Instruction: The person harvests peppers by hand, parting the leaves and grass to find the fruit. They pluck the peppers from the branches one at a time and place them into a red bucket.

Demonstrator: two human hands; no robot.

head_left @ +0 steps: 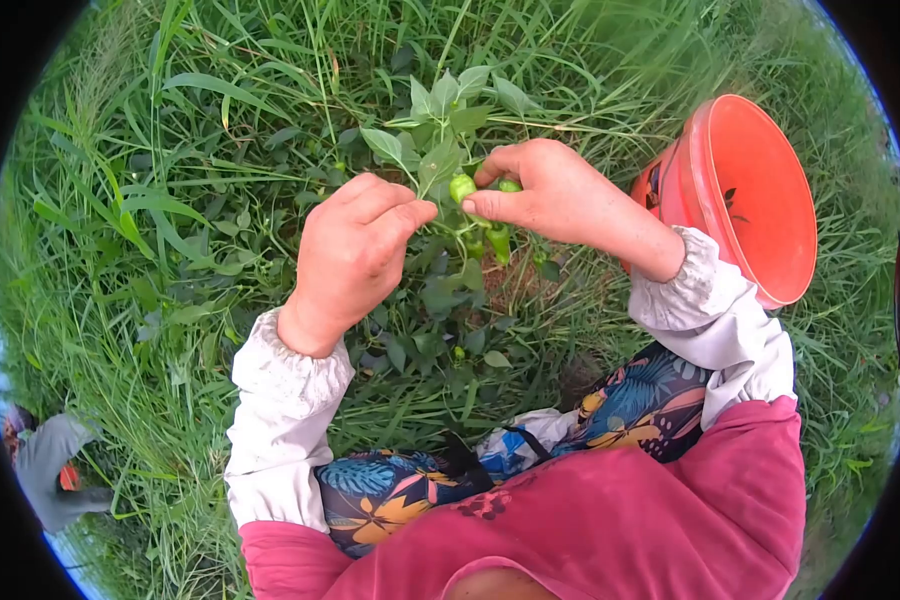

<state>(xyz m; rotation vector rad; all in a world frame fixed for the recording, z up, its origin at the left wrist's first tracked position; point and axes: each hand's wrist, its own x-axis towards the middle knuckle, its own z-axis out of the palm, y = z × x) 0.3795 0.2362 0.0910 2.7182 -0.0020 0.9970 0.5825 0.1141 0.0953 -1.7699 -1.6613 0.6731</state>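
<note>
A leafy pepper plant (440, 165) stands in the grass in front of me, with several small green peppers on it. My left hand (355, 250) is closed, its thumb and forefinger pinching a stem of the plant at the left. From the right, my right hand (555, 195) has its thumb and forefinger around a light green pepper (462, 187). Another green pepper (510, 185) shows between the fingers of that hand. Just below the thumb hangs a further green pepper (499, 243). Leaves and the hand hide part of the stems.
A red-orange bucket (710, 195) stands tilted at the right, beside my right forearm; no contents show in it. Tall grass (160, 230) surrounds the plants. Low leafy plants (425, 335) grow near my knees. At the far lower left is another person in grey clothing (55, 470).
</note>
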